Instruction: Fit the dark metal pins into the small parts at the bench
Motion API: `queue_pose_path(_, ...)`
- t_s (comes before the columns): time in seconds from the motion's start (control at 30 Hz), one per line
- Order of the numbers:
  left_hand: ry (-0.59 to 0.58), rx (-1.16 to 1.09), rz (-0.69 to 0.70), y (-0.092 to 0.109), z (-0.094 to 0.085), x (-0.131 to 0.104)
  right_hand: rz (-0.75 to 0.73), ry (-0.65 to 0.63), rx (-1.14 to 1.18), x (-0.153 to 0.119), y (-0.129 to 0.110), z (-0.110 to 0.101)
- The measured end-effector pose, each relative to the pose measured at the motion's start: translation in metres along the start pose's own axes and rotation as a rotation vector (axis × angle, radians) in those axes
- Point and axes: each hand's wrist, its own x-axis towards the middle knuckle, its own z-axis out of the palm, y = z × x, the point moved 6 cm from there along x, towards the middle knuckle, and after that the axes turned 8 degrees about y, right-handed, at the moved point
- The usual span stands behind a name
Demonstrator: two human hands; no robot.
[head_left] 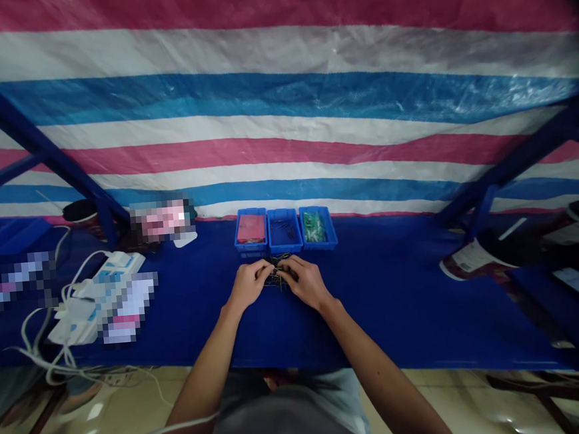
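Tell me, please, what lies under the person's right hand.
Thin dark and yellowish pieces show beside the right hand, over the blue table. Whatever lies directly beneath the hand is covered and cannot be seen.

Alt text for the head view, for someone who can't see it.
A person's left hand and right hand are close together over a pile of thin pieces on a blue table. Beyond them, three blue bins in a row hold red items, dark items and green items; a white power strip lies to the left.
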Motion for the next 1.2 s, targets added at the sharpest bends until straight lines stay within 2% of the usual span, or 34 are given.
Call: queue_pose_path(1.2, -0.005, 0.012, -0.011, 0.0009, -0.0004, -0.0006, 0.001, -0.013, 0.017, 0.0006, -0.0001, -0.0009)
